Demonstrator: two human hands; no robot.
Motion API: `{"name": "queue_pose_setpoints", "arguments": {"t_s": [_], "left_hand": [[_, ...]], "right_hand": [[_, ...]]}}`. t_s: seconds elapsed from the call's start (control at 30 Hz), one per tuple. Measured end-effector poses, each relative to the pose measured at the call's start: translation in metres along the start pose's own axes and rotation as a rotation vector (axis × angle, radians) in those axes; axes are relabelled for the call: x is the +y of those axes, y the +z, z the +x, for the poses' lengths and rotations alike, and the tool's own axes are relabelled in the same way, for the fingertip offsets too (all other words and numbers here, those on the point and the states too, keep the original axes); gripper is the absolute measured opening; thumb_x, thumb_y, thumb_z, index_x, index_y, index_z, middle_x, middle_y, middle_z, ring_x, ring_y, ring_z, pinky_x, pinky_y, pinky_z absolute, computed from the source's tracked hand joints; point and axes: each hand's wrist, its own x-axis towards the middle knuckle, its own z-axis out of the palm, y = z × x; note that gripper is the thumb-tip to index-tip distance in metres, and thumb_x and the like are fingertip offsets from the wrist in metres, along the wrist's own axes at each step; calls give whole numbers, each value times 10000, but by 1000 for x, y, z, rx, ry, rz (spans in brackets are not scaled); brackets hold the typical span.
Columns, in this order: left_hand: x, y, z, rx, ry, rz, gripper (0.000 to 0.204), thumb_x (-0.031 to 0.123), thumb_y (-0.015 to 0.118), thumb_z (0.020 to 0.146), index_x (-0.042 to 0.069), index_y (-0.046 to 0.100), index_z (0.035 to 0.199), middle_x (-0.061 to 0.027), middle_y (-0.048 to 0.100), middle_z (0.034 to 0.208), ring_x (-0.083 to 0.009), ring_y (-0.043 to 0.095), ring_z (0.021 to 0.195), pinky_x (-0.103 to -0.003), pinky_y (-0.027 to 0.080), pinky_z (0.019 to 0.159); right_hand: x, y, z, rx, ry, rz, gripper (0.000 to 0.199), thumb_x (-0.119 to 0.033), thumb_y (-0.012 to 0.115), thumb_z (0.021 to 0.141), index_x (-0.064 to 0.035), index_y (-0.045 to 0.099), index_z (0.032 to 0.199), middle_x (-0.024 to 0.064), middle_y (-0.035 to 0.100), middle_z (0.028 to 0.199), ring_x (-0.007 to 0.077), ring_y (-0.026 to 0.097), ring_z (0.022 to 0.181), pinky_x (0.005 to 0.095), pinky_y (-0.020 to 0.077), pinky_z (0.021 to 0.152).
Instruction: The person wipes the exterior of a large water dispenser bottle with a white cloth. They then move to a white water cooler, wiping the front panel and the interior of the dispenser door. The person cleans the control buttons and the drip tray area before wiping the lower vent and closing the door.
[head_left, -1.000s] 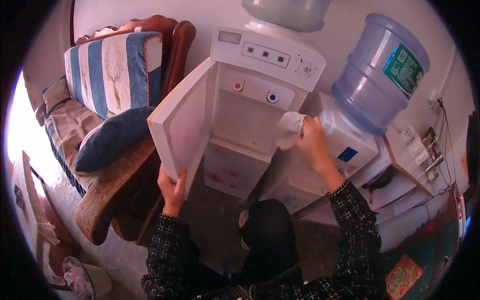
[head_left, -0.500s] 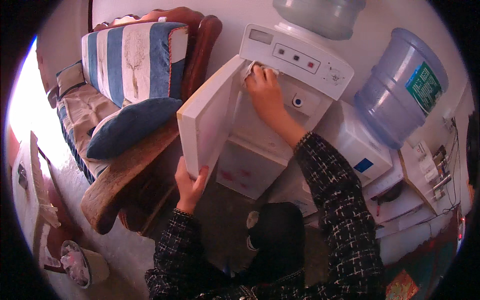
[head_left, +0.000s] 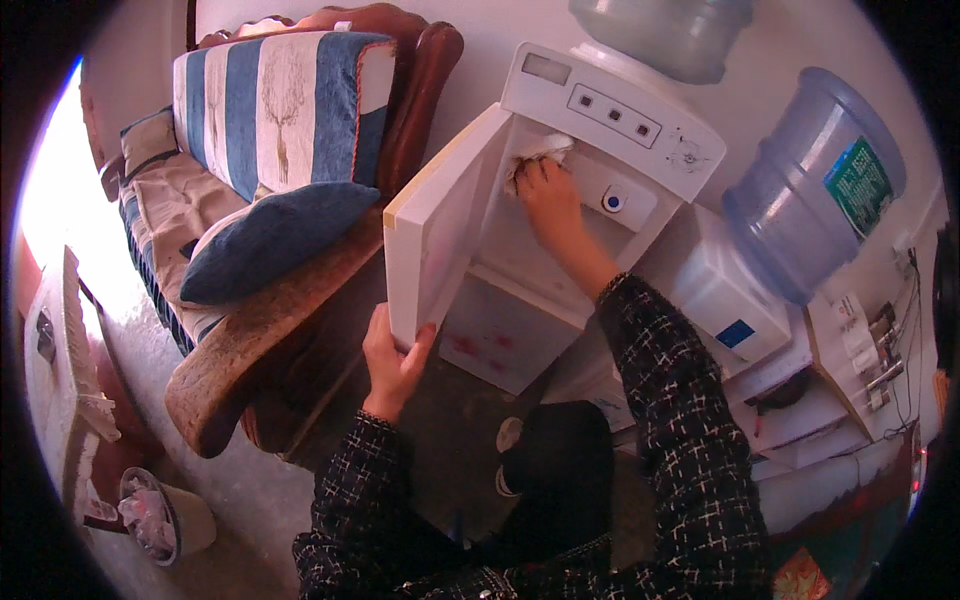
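Note:
A white water dispenser (head_left: 660, 125) stands before me with its front door (head_left: 437, 235) swung out to the left. My left hand (head_left: 393, 362) grips the lower edge of that door, thumb on the inner side and fingers around the outer side. Inside the upper recess, my right hand (head_left: 553, 205) presses a bunched whitish cloth (head_left: 540, 150) to the wall near the hinge side. The fingers are bent over the cloth and partly hide it. Right of that hand is a tap with a blue dot (head_left: 613, 200). A large water bottle (head_left: 665, 35) sits on top of the dispenser.
Left of the dispenser is a wooden sofa (head_left: 275, 335) with striped cushions and a blue pillow (head_left: 275, 243). Another blue water bottle (head_left: 800, 190) stands at the right on a white box (head_left: 735, 290). A waste bin (head_left: 190, 520) with crumpled plastic is at the lower left.
My right hand has moved the cloth from the recess's upper front corner deeper inside and slightly right. My left hand still holds the door. The whole view has shifted a little.

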Motion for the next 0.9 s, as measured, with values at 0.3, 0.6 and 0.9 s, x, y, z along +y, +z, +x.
{"name": "queue_pose_setpoints", "arguments": {"t_s": [0.3,0.6,0.9], "left_hand": [[-5,-5,0,12,-44,17,278,151,690,794,-9,576,990,-147,575,876,-289,582,799,-345,459,702],[-5,-1,0,56,-18,-8,254,142,688,784,-8,574,954,-155,566,852,-300,569,776,-352,451,685],[-7,0,-1,43,-28,-14,253,134,689,787,-11,569,956,-145,561,848,-283,564,761,-343,450,681]], "right_hand": [[-9,-31,-19,-253,-122,58,178,-37,605,689,-53,631,864,84,576,902,280,530,939,362,476,785],[4,-71,-39,-163,-27,251,219,-71,579,740,-71,650,947,95,589,1017,290,527,999,391,473,846],[27,-45,9,90,43,71,193,-102,596,780,-97,645,967,110,567,1132,306,516,1104,397,465,894]]}}
